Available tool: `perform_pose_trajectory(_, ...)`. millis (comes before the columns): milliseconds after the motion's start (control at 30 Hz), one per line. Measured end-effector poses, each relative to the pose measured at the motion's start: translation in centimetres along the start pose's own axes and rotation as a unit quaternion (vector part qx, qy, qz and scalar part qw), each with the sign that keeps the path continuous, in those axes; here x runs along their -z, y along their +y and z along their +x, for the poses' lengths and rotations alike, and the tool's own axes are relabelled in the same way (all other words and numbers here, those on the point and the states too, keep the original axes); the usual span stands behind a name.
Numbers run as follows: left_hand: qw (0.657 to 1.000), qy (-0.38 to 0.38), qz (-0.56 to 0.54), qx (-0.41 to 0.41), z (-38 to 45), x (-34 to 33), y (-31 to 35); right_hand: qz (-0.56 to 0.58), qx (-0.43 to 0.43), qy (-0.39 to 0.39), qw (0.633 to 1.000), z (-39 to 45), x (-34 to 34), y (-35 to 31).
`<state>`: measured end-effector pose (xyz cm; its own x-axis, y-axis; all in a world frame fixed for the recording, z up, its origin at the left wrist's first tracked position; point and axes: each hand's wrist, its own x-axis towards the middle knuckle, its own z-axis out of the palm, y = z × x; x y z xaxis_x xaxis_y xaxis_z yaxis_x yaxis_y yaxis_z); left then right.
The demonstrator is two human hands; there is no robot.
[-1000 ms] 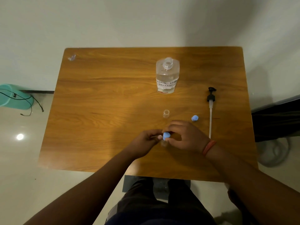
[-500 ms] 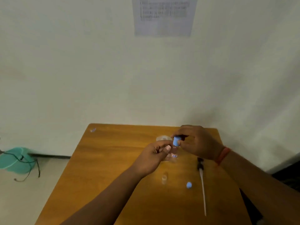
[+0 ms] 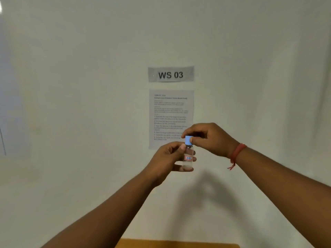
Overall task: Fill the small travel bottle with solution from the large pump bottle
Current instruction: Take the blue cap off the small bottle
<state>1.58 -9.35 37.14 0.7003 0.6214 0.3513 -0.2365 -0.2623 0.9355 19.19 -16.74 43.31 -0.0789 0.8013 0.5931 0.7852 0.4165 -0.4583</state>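
A small clear travel bottle (image 3: 188,159) with a red-edged label stands upright in the air in front of the wall. My left hand (image 3: 168,161) grips its body from the left. The blue cap (image 3: 188,140) sits on the bottle's neck, and my right hand (image 3: 208,138) pinches it from the right with thumb and fingers. A red thread bracelet circles my right wrist. The large pump bottle is out of view.
Only the far edge of the wooden table (image 3: 177,243) shows at the bottom. On the white wall hang a "WS 03" sign (image 3: 171,74) and a printed instruction sheet (image 3: 171,111) behind my hands.
Both hands have lifted the capped small bottle from the table up to wall height. The camera has tilted up, so the large bottle, pump and other table items left the view.
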Motion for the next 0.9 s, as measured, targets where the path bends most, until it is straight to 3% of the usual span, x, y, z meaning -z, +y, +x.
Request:
perform_pose_trajectory(367,0.999,-0.03,-0.025,-0.029,3.8,0.3,9.3,-0.056,0.037,0.035,0.997,5.9,6.4,-5.7)
perform_pose_trajectory(900,0.998,-0.039,-0.001,-0.045,4.9,-0.5,9.1,-0.116,0.028,0.016,0.993,5.7,6.8,-6.1)
